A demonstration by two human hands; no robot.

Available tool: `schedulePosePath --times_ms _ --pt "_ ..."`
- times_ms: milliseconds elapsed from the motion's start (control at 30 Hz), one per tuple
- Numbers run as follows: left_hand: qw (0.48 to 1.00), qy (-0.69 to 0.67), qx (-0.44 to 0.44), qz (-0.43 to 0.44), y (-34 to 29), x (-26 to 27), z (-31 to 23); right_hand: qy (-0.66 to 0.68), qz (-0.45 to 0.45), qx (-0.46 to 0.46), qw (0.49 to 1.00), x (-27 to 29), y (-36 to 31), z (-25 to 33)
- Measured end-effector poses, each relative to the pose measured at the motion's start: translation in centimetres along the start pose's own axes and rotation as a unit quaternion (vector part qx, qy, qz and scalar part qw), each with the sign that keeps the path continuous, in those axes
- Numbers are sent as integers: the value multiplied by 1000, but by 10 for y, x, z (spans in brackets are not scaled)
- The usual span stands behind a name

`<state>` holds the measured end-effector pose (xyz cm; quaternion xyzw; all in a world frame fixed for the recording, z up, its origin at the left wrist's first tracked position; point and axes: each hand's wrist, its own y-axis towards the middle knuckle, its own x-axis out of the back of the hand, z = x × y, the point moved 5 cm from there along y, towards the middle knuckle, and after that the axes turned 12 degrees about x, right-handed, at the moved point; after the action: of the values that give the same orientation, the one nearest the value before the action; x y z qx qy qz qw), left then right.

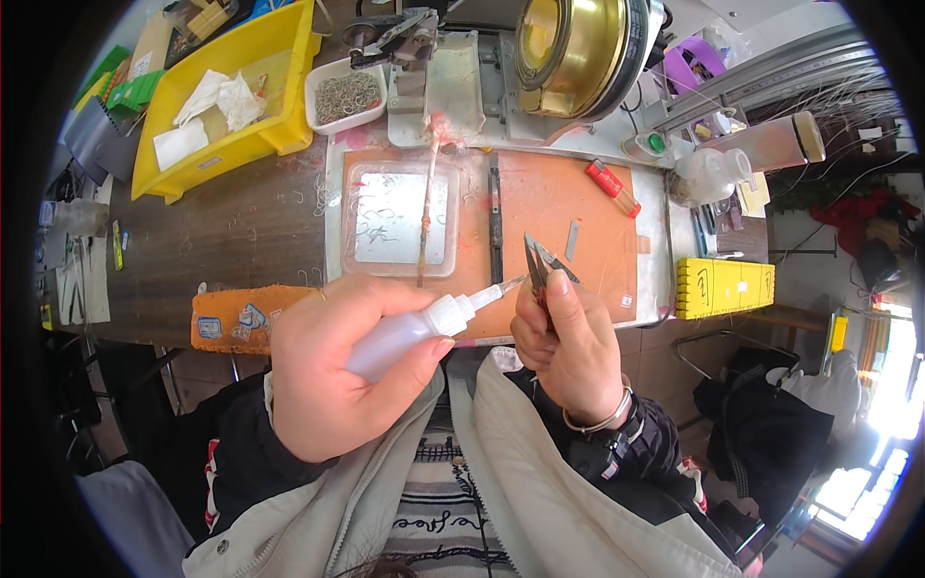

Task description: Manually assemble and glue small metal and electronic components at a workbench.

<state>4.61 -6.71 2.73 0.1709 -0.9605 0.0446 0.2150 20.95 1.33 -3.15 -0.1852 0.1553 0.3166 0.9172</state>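
The left hand (332, 376) wraps around a squeeze bottle (393, 343), its nozzle (485, 298) at two o'clock from the grip; the right hand (576, 342) clasps dark snips (537, 271), one blade (530, 249) jutting toward eleven o'clock.

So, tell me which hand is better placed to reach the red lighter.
Probably the right hand: it is nearer the red lighter, though it holds a two-bladed tool. The left hand holds a bottle, farther away.

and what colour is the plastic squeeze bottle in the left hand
The plastic squeeze bottle is translucent pale lilac, best seen in the head view.
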Motion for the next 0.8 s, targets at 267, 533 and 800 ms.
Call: schedulePosePath --times_ms 267,533,800 --pt "1000 6 2 11 0 -3 0 2 12 -7 1000 2 -1 -1" --pt "1000 5 -1 1 1 -5 4 -11 -17 3 1000 2 0 -3" --pt "1000 9 2 -11 0 -2 5 -10 -61 2 998 17 4 -6"
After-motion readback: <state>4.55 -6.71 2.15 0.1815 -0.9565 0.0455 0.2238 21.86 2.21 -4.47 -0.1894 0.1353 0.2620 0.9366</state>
